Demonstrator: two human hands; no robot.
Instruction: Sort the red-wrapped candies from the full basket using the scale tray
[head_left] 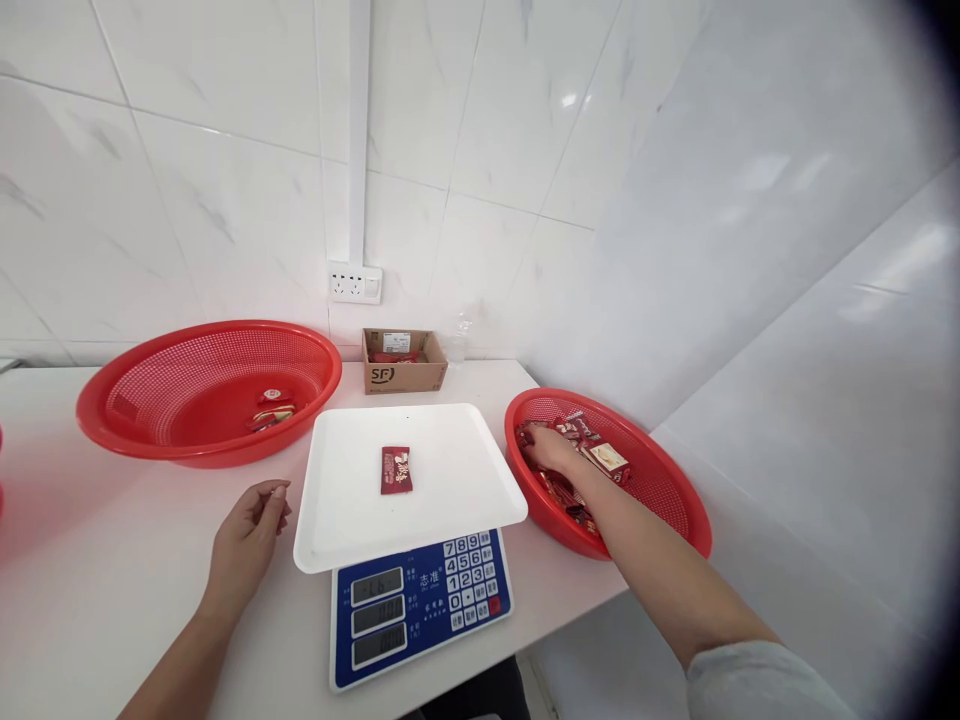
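My right hand (546,447) reaches into the right red basket (679,495), its fingers curled round a dark red snack packet (525,438) near the left wall. Several more red packets lie beneath and beside it, and a cream-labelled packet (607,457) is among them. My left hand (251,525) rests by the left edge of the white weighing tray, fingers curled in against the thumb, with nothing visible in them. On the white tray (457,480) lies a single red packet (396,470). The tray sits on a blue digital scale (421,610) with a keypad and three displays.
At the back left stands another red basket (202,335) with a few packets (271,412) inside. A small cardboard box (405,377) holding red packets is against the tiled wall, with a clear plastic item (457,340) beside it. A wall socket (355,283) is above the white table (150,560).
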